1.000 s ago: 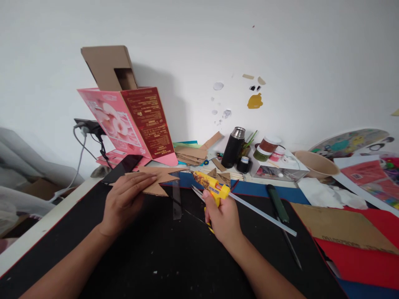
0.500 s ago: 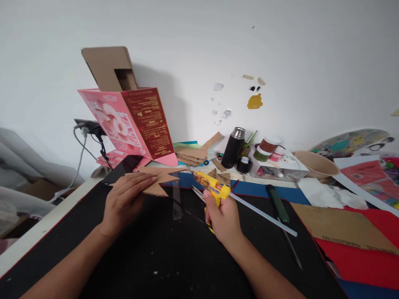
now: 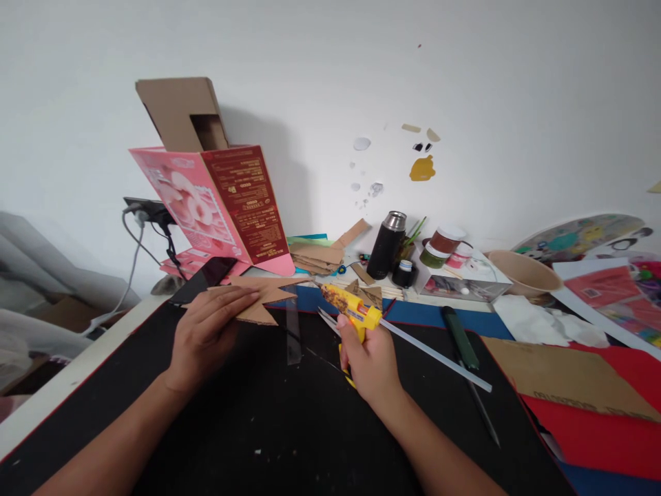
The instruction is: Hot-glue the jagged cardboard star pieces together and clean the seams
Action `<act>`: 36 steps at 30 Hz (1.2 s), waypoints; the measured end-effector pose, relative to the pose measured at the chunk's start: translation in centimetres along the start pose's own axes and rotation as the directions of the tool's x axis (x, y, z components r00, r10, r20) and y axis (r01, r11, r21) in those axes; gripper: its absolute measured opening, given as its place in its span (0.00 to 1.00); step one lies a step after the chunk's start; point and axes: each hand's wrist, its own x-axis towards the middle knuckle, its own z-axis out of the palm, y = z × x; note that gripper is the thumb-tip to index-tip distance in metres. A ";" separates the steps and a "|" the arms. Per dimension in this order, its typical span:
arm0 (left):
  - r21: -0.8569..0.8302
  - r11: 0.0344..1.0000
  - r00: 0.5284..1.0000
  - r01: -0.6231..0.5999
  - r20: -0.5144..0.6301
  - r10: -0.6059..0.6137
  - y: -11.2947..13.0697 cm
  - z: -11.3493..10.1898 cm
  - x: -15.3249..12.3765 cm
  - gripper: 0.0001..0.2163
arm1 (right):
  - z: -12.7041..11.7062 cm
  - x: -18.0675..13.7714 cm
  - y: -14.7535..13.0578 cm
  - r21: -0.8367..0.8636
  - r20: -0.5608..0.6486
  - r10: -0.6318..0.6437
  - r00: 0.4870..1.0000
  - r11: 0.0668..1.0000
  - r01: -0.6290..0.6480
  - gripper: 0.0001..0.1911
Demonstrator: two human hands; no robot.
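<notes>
My right hand (image 3: 370, 362) is wrapped round the handle of a yellow hot glue gun (image 3: 351, 308), whose nozzle points up and left and whose clear glue stick (image 3: 438, 358) trails out to the right. My left hand (image 3: 206, 334) lies flat, fingers stretched out, pressing on a star-shaped piece of brown cardboard (image 3: 271, 293) on the black mat (image 3: 248, 420). The nozzle is a short way right of the cardboard, not touching it. A clear ruler strip (image 3: 292, 334) and scissors (image 3: 330, 324) lie between my hands.
A pink and red open box (image 3: 222, 200) stands at the back left with a power plug and cable (image 3: 144, 213). A black flask (image 3: 387, 244), paint jars (image 3: 438, 248), a paper bowl (image 3: 521, 272), a green-handled tool (image 3: 462, 341), brown card (image 3: 558, 375) and red paper (image 3: 609, 434) crowd the right.
</notes>
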 end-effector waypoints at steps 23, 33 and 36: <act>0.010 0.999 0.999 0.040 0.030 -0.041 -0.4 0.2 -0.7 0.19 | 0.0 -0.1 -0.9 0.049 0.002 -0.011 1.000 0.999 0.011 0.32; 0.021 0.996 0.996 0.083 0.015 -0.083 -0.2 0.1 -0.7 0.16 | 0.1 -0.1 -0.6 0.048 0.002 0.005 1.000 0.999 -0.005 0.32; 0.033 0.997 0.997 0.069 0.012 -0.070 -0.2 0.1 -0.6 0.16 | 0.1 0.0 -0.6 0.058 0.000 0.004 1.000 0.998 -0.005 0.32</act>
